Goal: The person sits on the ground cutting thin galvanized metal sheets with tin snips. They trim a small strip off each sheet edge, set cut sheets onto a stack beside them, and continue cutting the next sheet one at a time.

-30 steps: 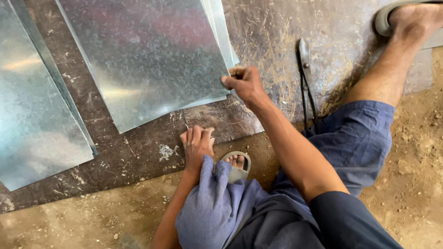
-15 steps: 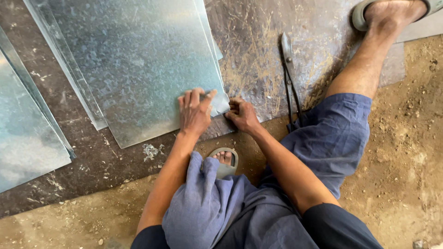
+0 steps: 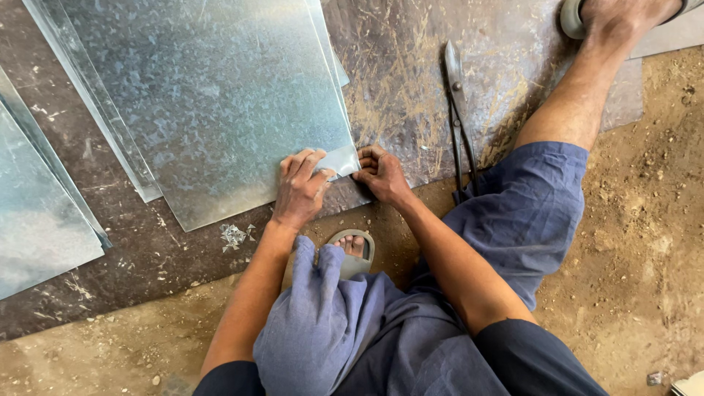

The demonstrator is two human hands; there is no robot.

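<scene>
Left hand (image 3: 299, 189) lies with fingers together, flat on the near corner of the galvanised steel sheet (image 3: 213, 95); right hand (image 3: 381, 173) is curled, pinching that corner's edge at frame centre. The sheet tops a stack on a scratched dark floor plate (image 3: 411, 81), tin snips (image 3: 458, 110) lying right of centre, dirt ground (image 3: 645, 242) beyond.

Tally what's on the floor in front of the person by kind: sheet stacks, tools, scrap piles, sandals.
Galvanised sheet stacks: 2, one under both hands, one at the left edge
Metal snips: 1
Scrap shaving piles: 1
Sandals: 2, near one, far one
Total: 6
</scene>
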